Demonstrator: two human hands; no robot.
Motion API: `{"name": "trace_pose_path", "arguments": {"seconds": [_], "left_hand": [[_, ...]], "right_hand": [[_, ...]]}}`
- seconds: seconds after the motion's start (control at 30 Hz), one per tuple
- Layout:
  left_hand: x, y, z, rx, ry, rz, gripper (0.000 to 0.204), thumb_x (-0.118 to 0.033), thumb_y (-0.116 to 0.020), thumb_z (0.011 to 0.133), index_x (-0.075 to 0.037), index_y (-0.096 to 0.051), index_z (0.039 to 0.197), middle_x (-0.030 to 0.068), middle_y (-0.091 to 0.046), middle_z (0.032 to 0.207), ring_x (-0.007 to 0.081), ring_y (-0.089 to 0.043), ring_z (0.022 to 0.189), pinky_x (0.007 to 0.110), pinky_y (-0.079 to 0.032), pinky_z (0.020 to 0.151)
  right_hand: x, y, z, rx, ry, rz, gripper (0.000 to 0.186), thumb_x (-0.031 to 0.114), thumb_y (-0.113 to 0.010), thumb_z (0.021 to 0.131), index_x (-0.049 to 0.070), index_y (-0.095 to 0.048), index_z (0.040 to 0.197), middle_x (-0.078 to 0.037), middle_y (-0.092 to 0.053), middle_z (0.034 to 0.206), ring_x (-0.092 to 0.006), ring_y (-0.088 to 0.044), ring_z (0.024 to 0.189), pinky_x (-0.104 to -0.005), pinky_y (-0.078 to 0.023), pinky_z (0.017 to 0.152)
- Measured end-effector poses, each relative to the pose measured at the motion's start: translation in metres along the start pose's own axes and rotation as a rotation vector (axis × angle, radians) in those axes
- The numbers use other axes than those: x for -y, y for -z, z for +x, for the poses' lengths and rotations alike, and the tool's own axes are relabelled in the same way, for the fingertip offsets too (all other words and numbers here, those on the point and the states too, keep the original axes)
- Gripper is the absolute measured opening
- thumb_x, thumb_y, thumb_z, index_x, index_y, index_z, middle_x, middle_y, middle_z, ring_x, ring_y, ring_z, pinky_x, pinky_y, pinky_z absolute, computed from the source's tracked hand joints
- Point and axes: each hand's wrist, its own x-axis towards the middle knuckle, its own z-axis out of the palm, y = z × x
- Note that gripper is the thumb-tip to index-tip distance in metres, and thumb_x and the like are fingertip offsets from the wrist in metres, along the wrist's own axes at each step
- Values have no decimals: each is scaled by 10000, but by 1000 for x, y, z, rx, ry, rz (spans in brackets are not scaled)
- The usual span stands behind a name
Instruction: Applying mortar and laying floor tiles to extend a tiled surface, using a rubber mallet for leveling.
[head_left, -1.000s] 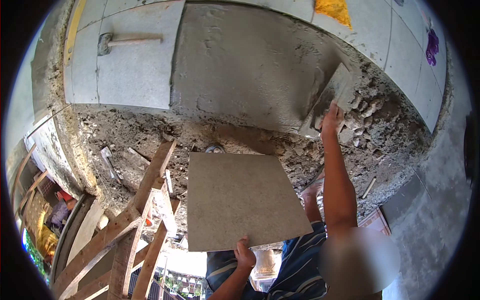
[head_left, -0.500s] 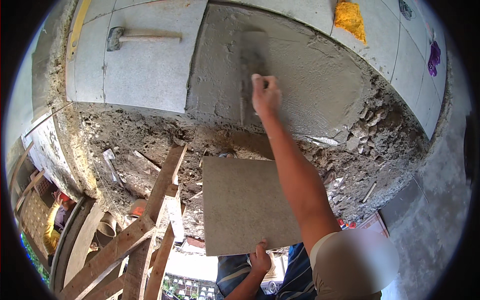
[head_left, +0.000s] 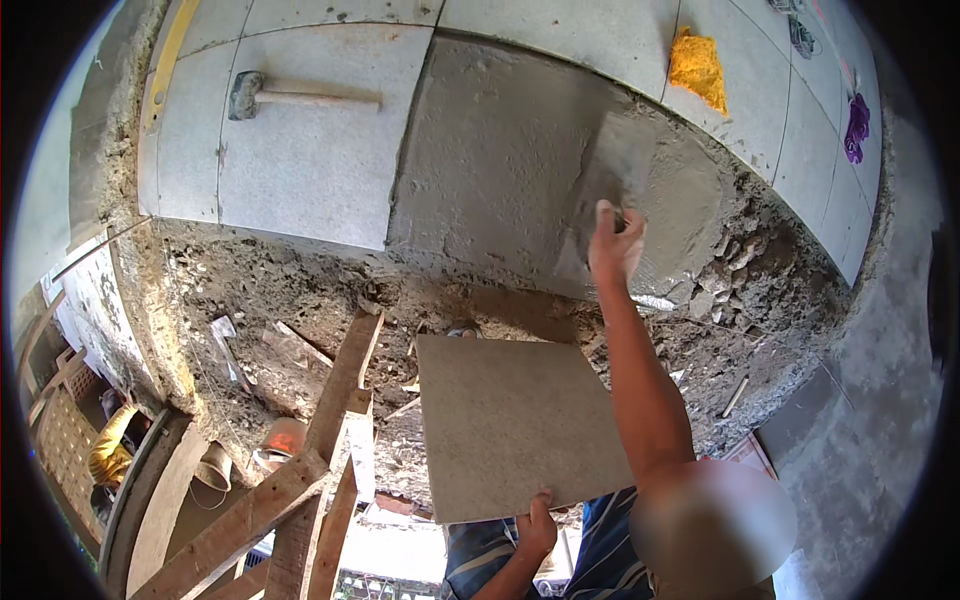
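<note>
My right hand [head_left: 615,238] grips a metal trowel [head_left: 620,150], blurred by motion, on the right part of a smeared bed of wet grey mortar [head_left: 495,140]. My left hand [head_left: 535,530] holds the lower edge of a square grey tile [head_left: 515,420], thumb on its face, over my striped shorts. Left of the mortar are laid light tiles [head_left: 300,175], with a mallet [head_left: 245,98] lying on them. Broken rubble [head_left: 740,265] borders the mortar at its right end and near side.
A yellow level [head_left: 165,70], orange cloth [head_left: 698,70] and purple item [head_left: 856,128] lie on tiles. A timber frame [head_left: 260,510] rises at lower left, near buckets [head_left: 215,465]. Beyond, a co-worker's yellow sleeve [head_left: 112,445] shows. Grey concrete [head_left: 870,420] spans the right side.
My right hand swept the trowel leftward across the mortar, then back rightward to its present place. The held tile sits slightly lower and further right in view than a second ago.
</note>
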Motion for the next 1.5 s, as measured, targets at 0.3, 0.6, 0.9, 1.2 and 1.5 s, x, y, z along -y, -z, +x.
{"name": "trace_pose_path", "arguments": {"seconds": [0.3, 0.6, 0.9, 1.2, 1.5], "left_hand": [[-9, 2, 2, -67, 4, -163, 213, -132, -510, 992, 26, -646, 1034, 170, -713, 950, 286, -688, 905, 401, -532, 856], [3, 11, -2, -63, -244, 304, 168, -32, -474, 963, 2, -569, 1098, 220, -702, 969, 320, -700, 934, 423, -538, 875], [71, 0, 5, -73, -9, 16, 232, -203, -439, 1023, -1, -512, 1111, 177, -645, 1059, 314, -709, 852, 442, -554, 841], [42, -8, -11, -211, -73, 466, 400, 66, -585, 823, -73, -543, 1195, 147, -658, 1132, 363, -642, 1090, 481, -454, 931], [24, -13, -7, -236, -291, 413, 314, 89, -508, 867, -29, -595, 1145, 233, -667, 1028, 437, -653, 981, 486, -512, 874]], "right_hand": [[142, -119, -60, 208, 367, 407, 402, 331, -628, 937, 89, -531, 1243, -220, -678, 1019, -427, -683, 881, -525, -532, 766], [105, -101, -12, 147, 193, 230, 403, 333, -600, 934, 80, -527, 1240, -235, -668, 1084, -458, -670, 906, -545, -524, 795], [-60, 9, 91, -164, 189, 64, 424, 347, -626, 912, 55, -616, 1219, -216, -706, 1064, -415, -690, 967, -490, -542, 854], [-70, -2, 63, 147, 175, 253, 427, 318, -658, 900, 28, -621, 1212, -182, -703, 936, -348, -687, 846, -429, -539, 783], [4, 17, -31, 427, -63, 864, 232, 260, -670, 967, 91, -657, 1126, -13, -581, 681, -85, -515, 484, -259, -454, 443]]}}
